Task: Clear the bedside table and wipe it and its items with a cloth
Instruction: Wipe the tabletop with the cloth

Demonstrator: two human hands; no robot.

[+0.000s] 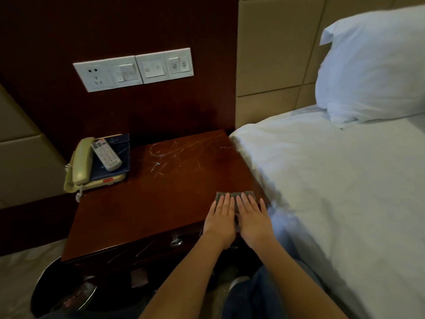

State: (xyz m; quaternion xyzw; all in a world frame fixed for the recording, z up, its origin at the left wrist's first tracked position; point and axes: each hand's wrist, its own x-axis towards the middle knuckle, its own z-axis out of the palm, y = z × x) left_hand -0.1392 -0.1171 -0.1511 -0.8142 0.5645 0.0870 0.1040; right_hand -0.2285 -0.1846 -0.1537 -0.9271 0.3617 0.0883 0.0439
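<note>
Telephone: we see the telephone (79,166) at the back left corner of the desk (142,215), its handset in the cradle and its base slightly past the left edge.
Folder: a blue folder (119,155) lies on top of the telephone, beside the handset.
Remote: the remote (106,154) lies slanted on the folder.
Desk top: the rest of the top is bare wood. We see pale streaks (174,153) toward the back edge, right of the middle.
Cloth: the grey cloth (232,194) lies flat near the front right corner, close to the edge that meets the bed (333,180).
Left hand: our left hand (219,217) is released and flat, fingers straight, pressing down on the left half of the cloth.
Right hand: our right hand (253,218) lies flat just beside it, fingers straight, pressing on the right half.
Step in hand: we judge that we are wiping the top, at the front right corner.
Done: we cannot tell how much of the top is wiped; the streaks suggest the back part is not finished.
Left: the telephone, folder and remote are not yet cleared off, and the patch under them needs wiping, as do the three items themselves.
</note>
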